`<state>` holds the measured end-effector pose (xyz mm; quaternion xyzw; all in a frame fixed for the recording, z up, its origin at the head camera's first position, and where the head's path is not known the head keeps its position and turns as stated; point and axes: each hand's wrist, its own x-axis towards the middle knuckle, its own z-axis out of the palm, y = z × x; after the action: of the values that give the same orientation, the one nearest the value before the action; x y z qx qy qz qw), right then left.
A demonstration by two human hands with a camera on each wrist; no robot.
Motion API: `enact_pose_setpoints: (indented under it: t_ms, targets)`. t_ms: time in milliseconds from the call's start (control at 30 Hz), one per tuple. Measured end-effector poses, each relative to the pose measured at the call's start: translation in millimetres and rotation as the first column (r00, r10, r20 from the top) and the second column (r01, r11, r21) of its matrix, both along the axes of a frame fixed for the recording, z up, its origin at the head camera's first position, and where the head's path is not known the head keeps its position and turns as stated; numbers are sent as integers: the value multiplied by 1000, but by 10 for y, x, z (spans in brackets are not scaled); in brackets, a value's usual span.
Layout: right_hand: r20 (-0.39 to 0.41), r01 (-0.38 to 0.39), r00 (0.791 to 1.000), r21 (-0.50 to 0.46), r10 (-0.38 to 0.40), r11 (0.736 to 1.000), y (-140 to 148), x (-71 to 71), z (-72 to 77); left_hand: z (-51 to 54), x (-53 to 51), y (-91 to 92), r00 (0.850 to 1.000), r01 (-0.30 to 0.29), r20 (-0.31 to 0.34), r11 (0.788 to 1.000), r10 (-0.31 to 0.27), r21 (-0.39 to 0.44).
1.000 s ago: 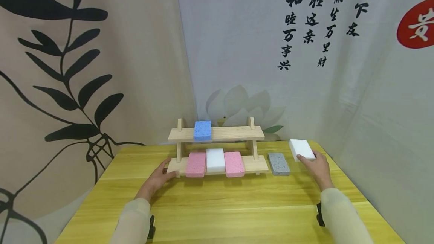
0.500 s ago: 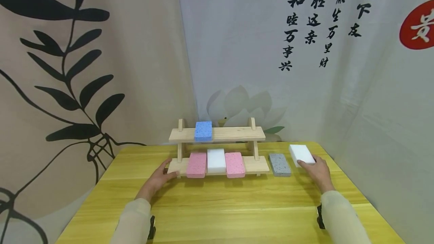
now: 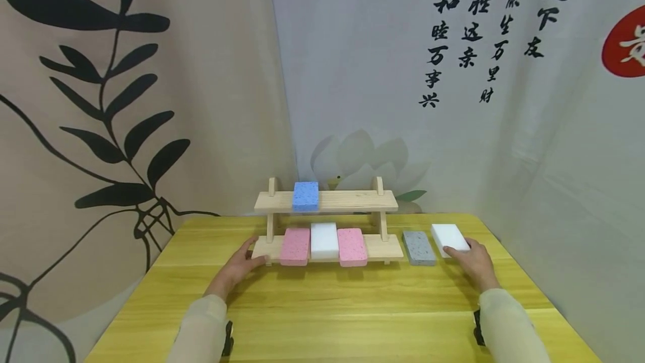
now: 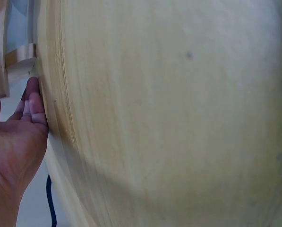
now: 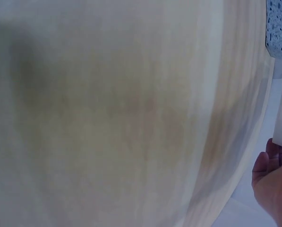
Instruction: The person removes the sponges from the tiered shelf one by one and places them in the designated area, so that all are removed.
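Note:
My right hand (image 3: 476,265) pinches a white sponge block (image 3: 448,240) by its right end, low over the table; whether it touches the wood I cannot tell. A speckled grey sponge (image 3: 419,248) lies flat just left of it. At the left end of a two-tier wooden rack (image 3: 384,246), my left hand (image 3: 234,270) grips the lower shelf, thumb in front and fingers behind. That shelf carries a pink sponge (image 3: 295,246), a white sponge (image 3: 325,241) and another pink sponge (image 3: 352,247). On the upper tier leans a blue sponge (image 3: 305,196), towards the left.
The yellow wooden table (image 3: 322,312) reaches back to a curtain (image 3: 353,71) printed with leaves and characters. A grey-white curtain (image 3: 569,184) runs along the right side. Part of the speckled grey sponge shows at the right wrist view's top corner.
My right hand has lowered the white sponge to beside the grey one. The left hand keeps its place on the rack, and the head view has shifted slightly.

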<state>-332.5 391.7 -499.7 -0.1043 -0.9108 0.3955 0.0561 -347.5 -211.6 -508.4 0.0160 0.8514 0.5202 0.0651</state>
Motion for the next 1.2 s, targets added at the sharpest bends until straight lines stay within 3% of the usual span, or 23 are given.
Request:
enact_pose_setpoints:
  t_ms: [333,767,900,1200]
  targets:
    - [37,-10,999,10,9,1000,-5,41,-61,-39,-19,-22,1000,-3,6,1000,3,29]
    - [15,-34,999,82,33,996,7,-2,-151,-32,4,3,1000,2,-25,999,-2,32]
    - [39,-40,999,89,37,995,5,11,-135,-31,-2,16,1000,-4,-17,998,5,58]
    - [50,-47,998,101,43,994,-53,36,-27,-36,-13,-10,1000,-6,-15,999,7,37]
